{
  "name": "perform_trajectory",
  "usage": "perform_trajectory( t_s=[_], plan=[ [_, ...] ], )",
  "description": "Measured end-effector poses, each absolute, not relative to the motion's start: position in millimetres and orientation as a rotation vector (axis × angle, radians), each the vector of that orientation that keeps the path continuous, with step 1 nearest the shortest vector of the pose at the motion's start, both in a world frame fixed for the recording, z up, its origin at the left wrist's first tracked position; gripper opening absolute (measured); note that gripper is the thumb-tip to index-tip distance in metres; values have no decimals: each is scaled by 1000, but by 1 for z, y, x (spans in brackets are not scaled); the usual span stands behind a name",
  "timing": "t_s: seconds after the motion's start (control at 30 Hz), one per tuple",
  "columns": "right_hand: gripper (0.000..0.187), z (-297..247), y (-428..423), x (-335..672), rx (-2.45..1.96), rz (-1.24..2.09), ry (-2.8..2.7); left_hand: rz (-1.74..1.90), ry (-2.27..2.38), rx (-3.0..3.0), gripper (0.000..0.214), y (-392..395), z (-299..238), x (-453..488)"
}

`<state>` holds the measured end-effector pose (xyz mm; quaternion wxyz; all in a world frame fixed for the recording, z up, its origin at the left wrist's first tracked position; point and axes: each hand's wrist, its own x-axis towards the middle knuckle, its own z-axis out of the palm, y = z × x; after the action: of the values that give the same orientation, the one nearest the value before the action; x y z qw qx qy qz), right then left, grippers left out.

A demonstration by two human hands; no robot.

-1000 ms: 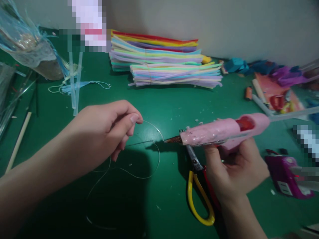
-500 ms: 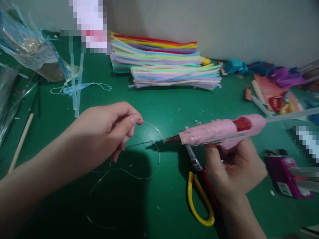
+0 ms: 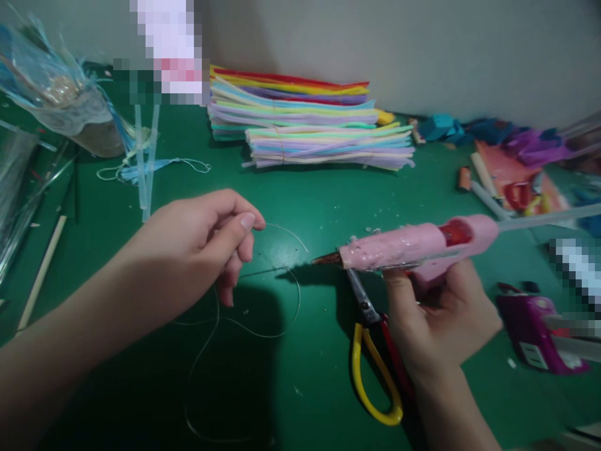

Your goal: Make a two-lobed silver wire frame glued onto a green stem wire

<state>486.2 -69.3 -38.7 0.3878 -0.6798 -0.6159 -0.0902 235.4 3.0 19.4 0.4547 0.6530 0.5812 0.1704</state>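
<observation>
My left hand [image 3: 197, 244] pinches a thin clear thread [image 3: 282, 230] between thumb and forefinger. The thread's short free end curves to the right, and the rest loops down over the green table [image 3: 300, 200]. My right hand [image 3: 436, 316] grips the handle of a pink glue gun [image 3: 413, 245] with a clear glue stick in its back. The gun's brown nozzle points left, a little apart from the thread's free end.
Scissors with yellow and red handles [image 3: 375, 351] lie under the gun. A stack of coloured pipe cleaners [image 3: 310, 125] sits at the back. Clear glue sticks [image 3: 145, 163] and a wrapped bundle [image 3: 61, 106] are at the left, a purple device [image 3: 539, 332] and craft scraps [image 3: 511, 169] at the right.
The thread's free end has come away from the gun's nozzle and lifted a little. The loop hanging below my left hand has shifted. Both hands are nearly where they were.
</observation>
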Motion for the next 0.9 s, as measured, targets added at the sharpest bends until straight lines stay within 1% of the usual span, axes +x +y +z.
perform_trajectory(
  t_s=[0.37, 0.57, 0.9],
  plan=[
    [30, -38, -70, 490, -1744, -262, -1562, 374, 1436, 1659, 27, 2, 21, 236],
    [30, -37, -68, 489, -1729, -306, -1593, 374, 1445, 1681, 26, 1, 21, 234],
    [27, -36, -69, 490, -1736, -250, -1579, 387, 1414, 1638, 24, 1, 20, 232]
  ],
)
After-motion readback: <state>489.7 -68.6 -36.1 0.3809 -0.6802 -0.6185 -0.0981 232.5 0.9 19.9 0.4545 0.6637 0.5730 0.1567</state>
